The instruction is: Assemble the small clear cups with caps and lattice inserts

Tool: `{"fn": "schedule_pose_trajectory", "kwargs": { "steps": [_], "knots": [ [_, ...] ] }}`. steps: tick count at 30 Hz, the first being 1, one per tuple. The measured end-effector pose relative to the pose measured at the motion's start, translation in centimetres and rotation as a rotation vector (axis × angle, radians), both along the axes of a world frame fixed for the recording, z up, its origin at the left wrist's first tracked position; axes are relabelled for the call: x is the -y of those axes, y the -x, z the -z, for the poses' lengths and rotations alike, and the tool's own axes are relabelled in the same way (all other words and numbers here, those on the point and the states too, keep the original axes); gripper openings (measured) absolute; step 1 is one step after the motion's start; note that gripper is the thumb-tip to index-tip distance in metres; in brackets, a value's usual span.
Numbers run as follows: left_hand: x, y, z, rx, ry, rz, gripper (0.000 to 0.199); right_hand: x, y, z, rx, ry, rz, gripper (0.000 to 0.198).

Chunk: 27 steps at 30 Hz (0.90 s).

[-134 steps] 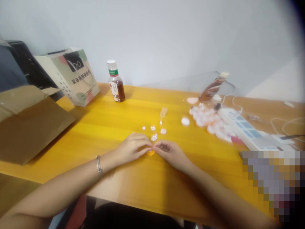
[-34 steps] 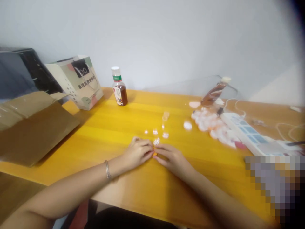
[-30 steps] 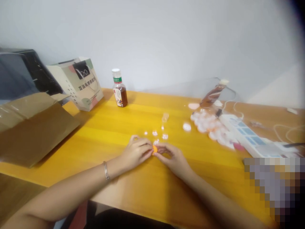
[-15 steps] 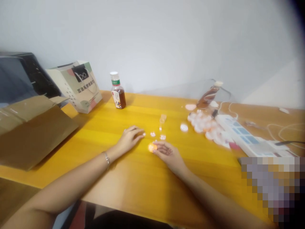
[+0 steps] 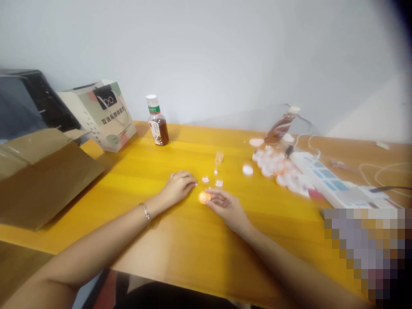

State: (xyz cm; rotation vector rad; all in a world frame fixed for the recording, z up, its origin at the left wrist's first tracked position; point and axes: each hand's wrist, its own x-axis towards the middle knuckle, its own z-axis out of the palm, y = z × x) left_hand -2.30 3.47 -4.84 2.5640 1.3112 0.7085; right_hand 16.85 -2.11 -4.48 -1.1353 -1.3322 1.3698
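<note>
Between the thumb and fingers of my right hand (image 5: 231, 211) is a small round orange disc (image 5: 204, 197), held at its edge just above the table. My left hand (image 5: 176, 189) rests to the left of it, its fingers drawn together at the tips. A tiny pale spot shows at those tips; I cannot make out whether it is a nail or a held piece. Beyond the hands lie a small white piece with red marks (image 5: 205, 179), a similar white piece (image 5: 219, 183) and a clear plastic piece (image 5: 219, 158). A white round disc (image 5: 247, 170) lies farther right.
On the left stand an open cardboard box (image 5: 48, 180) and a paper bag (image 5: 109, 116). A bottle of dark drink (image 5: 159, 128) stands near the wall. At right are a tilted brown bottle (image 5: 279, 129), a pile of whitish round pieces (image 5: 277, 167), a white-and-blue box (image 5: 328, 176) and cables (image 5: 383, 165).
My left fingertips have drawn closer together and moved slightly right. My right hand keeps hold of the orange disc. The whole view has shifted a little.
</note>
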Motion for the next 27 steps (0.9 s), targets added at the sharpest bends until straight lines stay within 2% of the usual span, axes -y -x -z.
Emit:
{"fn": "schedule_pose_trajectory", "kwargs": {
  "steps": [6, 12, 17, 27],
  "knots": [
    [-0.1, -0.3, -0.1, 0.103, 0.113, -0.002, 0.013, 0.0, -0.1, 0.1, 0.002, 0.009, -0.004, 0.026],
    [-1.0, -0.9, -0.3, 0.099, 0.200, -0.027, 0.009, 0.1, -0.2, 0.0, 0.001, 0.001, -0.012, 0.032],
    [-1.5, -0.8, -0.7, 0.099, 0.285, -0.025, 0.011, -0.1, -0.2, 0.2, -0.006, -0.022, -0.002, 0.029],
    [-0.6, -1.0, -0.9, 0.181, 0.315, -0.009, 0.010, -0.1, -0.1, 0.2, -0.037, -0.010, 0.014, 0.027]
  ]
}}
